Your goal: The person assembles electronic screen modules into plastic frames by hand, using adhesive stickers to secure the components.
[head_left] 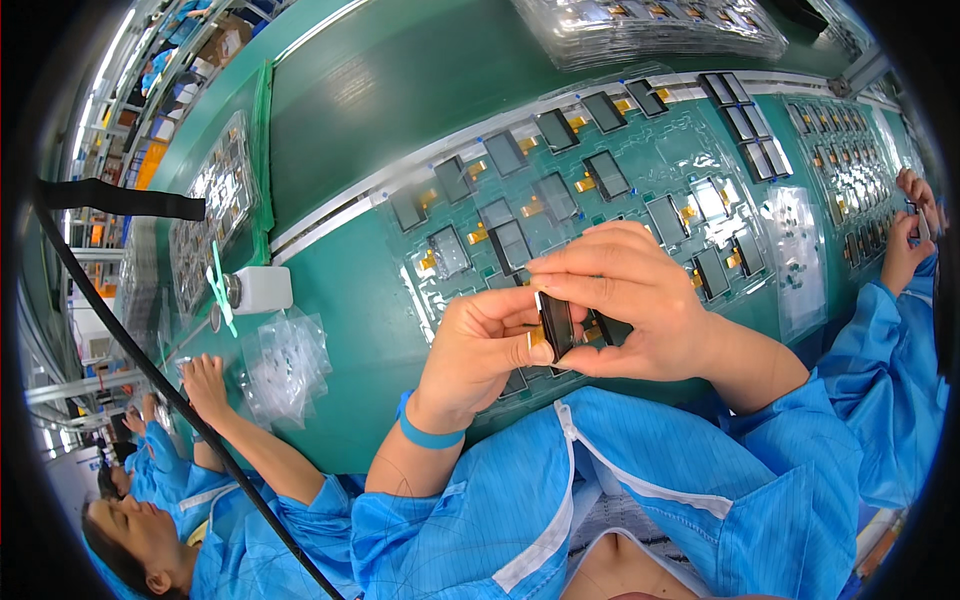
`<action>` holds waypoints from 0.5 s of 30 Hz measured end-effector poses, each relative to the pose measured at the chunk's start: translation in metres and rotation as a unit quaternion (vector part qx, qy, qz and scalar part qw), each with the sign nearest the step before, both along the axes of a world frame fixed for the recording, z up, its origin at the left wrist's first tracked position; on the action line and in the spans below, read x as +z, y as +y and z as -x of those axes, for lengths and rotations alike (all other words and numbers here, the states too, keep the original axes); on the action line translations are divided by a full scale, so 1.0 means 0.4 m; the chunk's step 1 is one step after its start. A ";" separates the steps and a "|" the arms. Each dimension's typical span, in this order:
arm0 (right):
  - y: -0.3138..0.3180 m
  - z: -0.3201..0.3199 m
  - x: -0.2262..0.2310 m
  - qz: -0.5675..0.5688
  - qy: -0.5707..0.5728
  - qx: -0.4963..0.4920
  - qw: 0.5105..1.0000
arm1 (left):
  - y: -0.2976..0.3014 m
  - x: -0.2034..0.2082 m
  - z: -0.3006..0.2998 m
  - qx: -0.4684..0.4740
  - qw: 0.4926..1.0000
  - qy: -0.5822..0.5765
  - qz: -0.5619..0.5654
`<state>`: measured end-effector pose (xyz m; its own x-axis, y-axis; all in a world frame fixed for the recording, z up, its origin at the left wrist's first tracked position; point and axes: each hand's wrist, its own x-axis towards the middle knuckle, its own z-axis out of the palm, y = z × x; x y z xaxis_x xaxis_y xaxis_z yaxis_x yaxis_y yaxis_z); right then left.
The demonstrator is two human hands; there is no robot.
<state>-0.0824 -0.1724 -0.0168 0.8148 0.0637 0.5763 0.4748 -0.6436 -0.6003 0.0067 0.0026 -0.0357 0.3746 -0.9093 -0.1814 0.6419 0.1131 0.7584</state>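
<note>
Fingertips (541,352) of the left hand (472,345) and right hand (650,310) are clamped, I see, on a thin black rectangular panel (555,325) right of frame centre, above a clear plastic tray (690,138) of grey-screened panels (607,174).

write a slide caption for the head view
Both hands hold a small screen over a clear tray of similar screens.

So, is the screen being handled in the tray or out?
Out: the left hand and right hand grip the display module, raised off the clear plastic tray.

Blue striped smock (690,440) with white zip (541,545), blue left wristband (428,436)
</note>
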 end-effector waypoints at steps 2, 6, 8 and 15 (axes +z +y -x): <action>0.000 0.000 0.000 0.002 0.002 0.000 1.000 | 0.000 -0.001 0.000 -0.001 1.000 0.001 -0.001; -0.002 -0.002 -0.002 -0.005 0.012 0.003 1.000 | -0.002 -0.005 -0.002 0.001 1.000 0.002 -0.002; -0.003 -0.003 -0.005 -0.006 0.012 0.006 1.000 | -0.002 -0.009 -0.002 -0.001 1.000 0.003 0.001; -0.004 -0.002 -0.007 -0.005 0.027 0.009 1.000 | -0.001 -0.012 -0.001 0.004 1.000 0.002 -0.002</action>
<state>-0.0814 -0.1738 -0.0197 0.8432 0.0725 0.5327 0.4530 -0.6294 -0.6314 0.0071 0.0021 -0.0406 0.3805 -0.9058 -0.1866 0.6440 0.1147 0.7564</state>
